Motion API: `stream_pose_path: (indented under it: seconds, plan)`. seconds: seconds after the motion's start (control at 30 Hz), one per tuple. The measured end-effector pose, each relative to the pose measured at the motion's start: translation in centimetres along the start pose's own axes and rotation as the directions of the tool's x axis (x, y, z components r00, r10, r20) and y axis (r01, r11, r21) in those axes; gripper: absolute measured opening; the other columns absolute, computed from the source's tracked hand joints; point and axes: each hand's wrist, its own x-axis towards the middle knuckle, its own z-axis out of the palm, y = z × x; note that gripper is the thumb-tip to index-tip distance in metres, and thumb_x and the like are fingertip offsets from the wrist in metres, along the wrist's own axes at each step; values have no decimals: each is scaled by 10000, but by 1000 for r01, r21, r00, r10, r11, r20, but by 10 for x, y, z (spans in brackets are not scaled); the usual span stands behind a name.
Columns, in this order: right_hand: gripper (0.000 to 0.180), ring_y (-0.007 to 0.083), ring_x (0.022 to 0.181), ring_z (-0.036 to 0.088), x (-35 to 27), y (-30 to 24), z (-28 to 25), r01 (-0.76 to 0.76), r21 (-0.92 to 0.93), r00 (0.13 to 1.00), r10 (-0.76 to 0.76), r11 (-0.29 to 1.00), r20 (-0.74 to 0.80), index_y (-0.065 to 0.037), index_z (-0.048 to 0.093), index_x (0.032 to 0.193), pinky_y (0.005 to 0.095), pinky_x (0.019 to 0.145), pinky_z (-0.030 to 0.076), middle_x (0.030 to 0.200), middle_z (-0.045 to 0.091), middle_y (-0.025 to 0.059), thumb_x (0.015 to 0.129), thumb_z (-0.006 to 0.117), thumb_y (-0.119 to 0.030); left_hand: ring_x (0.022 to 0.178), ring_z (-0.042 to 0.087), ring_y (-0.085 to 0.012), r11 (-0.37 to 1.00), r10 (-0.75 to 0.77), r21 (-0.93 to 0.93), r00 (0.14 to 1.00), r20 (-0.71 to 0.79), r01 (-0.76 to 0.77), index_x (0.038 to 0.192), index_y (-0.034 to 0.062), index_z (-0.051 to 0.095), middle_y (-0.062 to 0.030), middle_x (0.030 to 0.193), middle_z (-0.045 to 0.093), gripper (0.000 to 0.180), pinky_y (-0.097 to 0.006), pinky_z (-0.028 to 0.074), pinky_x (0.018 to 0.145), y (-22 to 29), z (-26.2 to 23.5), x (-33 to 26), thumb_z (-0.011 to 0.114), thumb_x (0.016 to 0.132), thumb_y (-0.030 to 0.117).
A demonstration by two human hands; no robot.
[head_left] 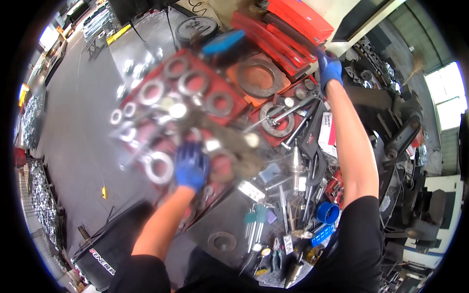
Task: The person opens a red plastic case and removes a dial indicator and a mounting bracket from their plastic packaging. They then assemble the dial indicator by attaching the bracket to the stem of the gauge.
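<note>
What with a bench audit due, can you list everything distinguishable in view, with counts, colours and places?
red metal toolbox: 1, red, top centre-right
round silver metal rings: several, silver, left-centre, blurred
large flat grey metal ring: 1, grey, below toolbox
round grey metal piece: 1, grey, bottom centre
white-and-red rectangular box: 1, white and red, right of centre
short blue cylinder: 1, blue, lower right
slim teal-handled tools: several, teal, lower centre
small yellow object: 1, yellow, left
other tools and background: many, mixed, uncountable
black sleeves: 2, black, lower edge
left gloved hand: 1, blue, over rings
right gloved hand: 1, blue, beside toolbox
</note>
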Motion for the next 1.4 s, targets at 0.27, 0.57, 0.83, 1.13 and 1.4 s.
stream_pose_path:
  seconds: [0.27,0.57,0.83,1.13,1.4]
  plan:
    - [483,420,1079,684,27,-49,24,33,-410,971,-126,911,-201,-31,697,1149,467,916,530,1134,712,255,808,711,-372,1238,558,-422,1000,-20,-15,998,60,21,1304,31,615,-217,1321,614,489,-551,394,1089,3,10,15,636,860,234]
    - [344,389,947,721,16,-52,51,49,-120,959,-80,992,-273,-31,753,996,449,838,543,980,738,244,842,692,-332,1225,555,-436,1000,-11,3,999,44,11,1287,14,617,-220,1324,612,481,-552,398,1083,4,8,20,637,854,222]
    - [558,304,948,687,51,-19,52,-214,626,966,256,750,24,-83,724,1158,435,832,538,1097,737,116,895,650,-569,1213,560,-436,1000,-13,10,999,38,13,1289,10,615,-231,1309,613,481,-550,399,1083,1,10,17,641,851,210]
    - [665,317,1243,560,51,-25,34,-600,644,799,333,474,500,-217,529,1428,529,1002,449,1433,584,104,933,509,-660,1227,559,-420,999,-34,-18,998,60,36,1306,38,616,-218,1310,615,481,-546,391,1098,2,10,18,633,865,229]
    - [481,303,1169,577,32,-27,82,-601,786,758,417,145,503,-218,572,1313,482,954,488,1309,601,118,942,566,-523,1241,548,-416,996,-71,-40,995,64,74,1305,50,618,-207,1308,615,469,-550,385,1101,0,9,14,629,873,234]
